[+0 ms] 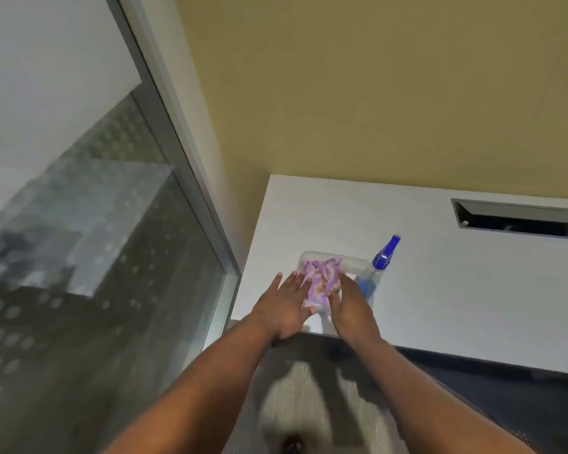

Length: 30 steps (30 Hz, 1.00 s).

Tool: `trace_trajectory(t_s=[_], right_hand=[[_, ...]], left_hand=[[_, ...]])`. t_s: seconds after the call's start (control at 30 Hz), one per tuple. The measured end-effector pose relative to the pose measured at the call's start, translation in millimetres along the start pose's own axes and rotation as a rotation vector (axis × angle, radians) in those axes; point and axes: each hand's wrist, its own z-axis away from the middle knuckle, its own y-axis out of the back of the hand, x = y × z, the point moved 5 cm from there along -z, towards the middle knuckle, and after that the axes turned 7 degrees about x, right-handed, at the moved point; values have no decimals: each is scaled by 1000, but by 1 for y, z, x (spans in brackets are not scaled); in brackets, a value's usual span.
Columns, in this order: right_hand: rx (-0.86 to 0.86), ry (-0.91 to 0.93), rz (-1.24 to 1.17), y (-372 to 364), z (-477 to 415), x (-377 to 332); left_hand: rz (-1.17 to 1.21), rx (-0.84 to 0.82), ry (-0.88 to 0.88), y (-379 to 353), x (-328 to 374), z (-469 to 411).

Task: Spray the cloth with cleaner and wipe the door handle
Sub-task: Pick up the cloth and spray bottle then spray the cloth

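A crumpled purple and yellow cloth (320,275) lies in a clear plastic container (353,263) near the front left corner of a white desk (456,290). A spray bottle (379,260) with a blue nozzle and blue liquid stands just to the right of the container. My left hand (284,306) is flat with fingers spread, against the container's left side. My right hand (350,304) reaches over its right side, fingertips on the cloth; whether they grip it cannot be told. No door handle is in view.
A glass panel (95,257) with a dotted frosting pattern and a metal frame (191,178) stands to the left of the desk. A yellow wall rises behind. A recessed cable tray (515,219) with a raised flap sits at the desk's back right. Carpet lies below.
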Motion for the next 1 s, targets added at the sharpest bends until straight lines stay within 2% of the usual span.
trace_trajectory(t_s=[0.2,0.37,0.53,0.63,0.77,0.9,1.0], right_hand=[[42,-133,34,-36,-49,27],[-3,-216,152,-63,-81,47],[-13,-445,164,-81,-91,56],[-26,-520,218,-82,-94,57],[33,-490,204,-71,-92,45],[151,-400,163,-51,-81,24],[214,-325,53,-36,-71,5]], left_hand=[[-72,-61,-125,-36,-11,-50],[-76,-67,-122,-65,-15,-80],[-72,-92,-131,-81,-18,-94],[-89,-110,-151,-83,-18,-95],[-46,-102,-136,-76,-17,-89],[99,-23,-102,-52,-10,-77],[131,21,-80,-30,-6,-64]])
